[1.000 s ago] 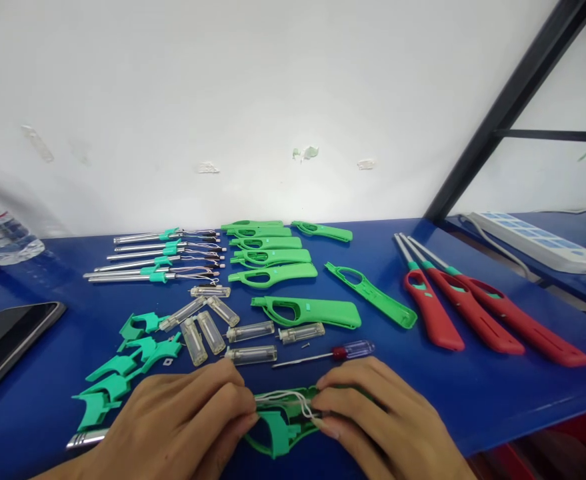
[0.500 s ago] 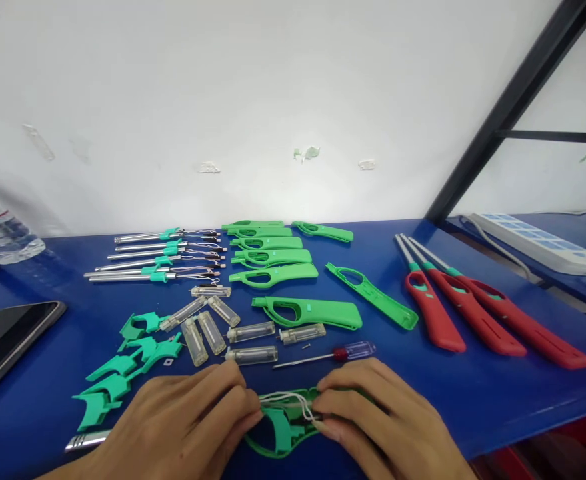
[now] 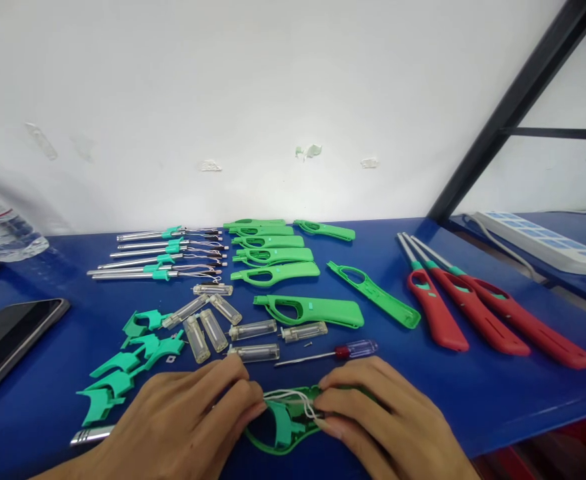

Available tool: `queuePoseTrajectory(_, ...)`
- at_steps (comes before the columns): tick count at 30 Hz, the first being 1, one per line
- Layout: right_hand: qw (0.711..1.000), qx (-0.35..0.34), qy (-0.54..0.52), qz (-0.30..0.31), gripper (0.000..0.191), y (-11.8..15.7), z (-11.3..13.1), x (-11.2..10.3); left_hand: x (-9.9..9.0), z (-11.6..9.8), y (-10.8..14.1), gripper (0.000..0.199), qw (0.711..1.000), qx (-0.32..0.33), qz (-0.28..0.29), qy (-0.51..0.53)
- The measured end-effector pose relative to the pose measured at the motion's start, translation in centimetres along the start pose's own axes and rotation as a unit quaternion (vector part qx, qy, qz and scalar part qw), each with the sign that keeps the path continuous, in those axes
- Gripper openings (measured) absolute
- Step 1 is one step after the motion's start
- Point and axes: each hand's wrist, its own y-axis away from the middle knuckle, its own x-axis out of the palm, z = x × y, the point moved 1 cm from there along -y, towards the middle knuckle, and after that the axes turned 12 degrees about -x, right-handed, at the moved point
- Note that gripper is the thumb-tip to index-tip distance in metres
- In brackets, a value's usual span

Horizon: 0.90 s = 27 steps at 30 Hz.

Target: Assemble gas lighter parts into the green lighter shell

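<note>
A green lighter shell [image 3: 267, 445] lies open side up at the front edge, with a teal trigger piece [image 3: 283, 425] and white wires [image 3: 293, 395] inside it. My left hand [image 3: 193, 417] has its fingers pressed together on the shell's left part, by the wires. On the right part, my right hand [image 3: 377, 413] pinches the shell and the wire ends between thumb and fingers. A metal tube [image 3: 91, 435] sticks out to the left from beneath my left hand. What the fingertips grip exactly is partly hidden.
Beyond my hands lie a screwdriver [image 3: 343, 351], clear fuel tanks [image 3: 253, 352], green shells [image 3: 317, 311] and metal tubes with wires [image 3: 143, 253]. Teal triggers [image 3: 113, 387], a phone [image 3: 13, 333] and a bottle [image 3: 7, 227] are left; red lighters [image 3: 487, 313] and a power strip [image 3: 543, 241] right.
The view has shifted slightly, so the items on the table appear a little further right. Both hands keep nearly the same hold on the shell and wires.
</note>
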Motion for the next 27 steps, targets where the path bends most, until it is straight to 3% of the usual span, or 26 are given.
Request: queuePoseTrajectory(27,0.999,-0.017,0.009,-0.025,0.017,0.02,0.15,0.07,0.47,0.40,0.17,0.037,1.000,0.007,0.007,-0.021)
